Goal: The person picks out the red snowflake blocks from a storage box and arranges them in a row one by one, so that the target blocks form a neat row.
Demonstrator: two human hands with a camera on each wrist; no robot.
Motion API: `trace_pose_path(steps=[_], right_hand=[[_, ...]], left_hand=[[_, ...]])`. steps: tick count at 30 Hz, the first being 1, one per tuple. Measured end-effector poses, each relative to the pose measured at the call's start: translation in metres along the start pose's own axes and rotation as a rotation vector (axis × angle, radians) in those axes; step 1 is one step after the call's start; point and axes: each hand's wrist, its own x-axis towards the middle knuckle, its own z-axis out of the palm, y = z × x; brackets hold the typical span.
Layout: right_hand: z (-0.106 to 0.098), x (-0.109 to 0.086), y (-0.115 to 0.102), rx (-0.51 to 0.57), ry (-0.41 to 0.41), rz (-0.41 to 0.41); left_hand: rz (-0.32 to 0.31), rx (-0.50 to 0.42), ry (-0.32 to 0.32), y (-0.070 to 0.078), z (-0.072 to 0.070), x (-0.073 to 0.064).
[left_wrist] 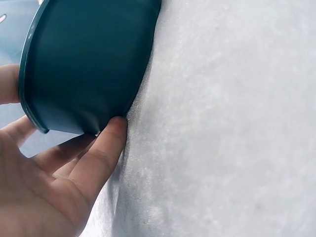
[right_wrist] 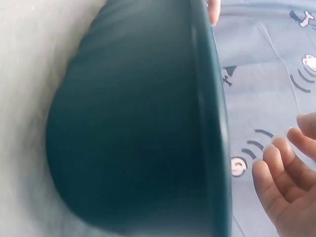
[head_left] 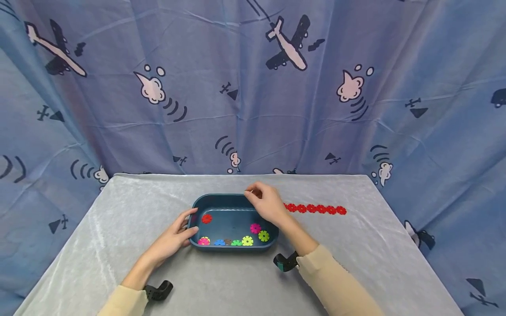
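My left hand (head_left: 170,241) grips the left end of a dark teal plastic tray (head_left: 233,248), thumb and a finger at its rim. In the left wrist view other fingers (left_wrist: 101,155) press the outer wall low down. Inside lie several notched plastic discs, among them a red disc (head_left: 207,218), a magenta disc (head_left: 255,228) and a yellow disc (head_left: 247,240). My right hand (head_left: 269,204) hovers over the tray's back right edge. Its fingers (right_wrist: 276,173) bend loosely, thumb and index tips close together, with nothing visible between them.
A row of red discs (head_left: 311,208) lies to the right of the tray, its left end hidden behind my right hand. Pale cloth (head_left: 138,206) covers the table. A blue printed curtain (head_left: 205,101) hangs behind and at both sides.
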Motion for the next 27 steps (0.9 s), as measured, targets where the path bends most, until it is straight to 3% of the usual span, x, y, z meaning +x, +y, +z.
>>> trace_pose_path(steps=[15,27], right_hand=[[0.038,0.006,-0.011,0.048,-0.129,0.000],[0.074,0.010,-0.015,0.022,-0.206,-0.014]], left_hand=[[-0.007,0.007,0.000,0.000,0.000,0.002],[-0.007,-0.001,-0.010,-0.001,0.000,0.003]])
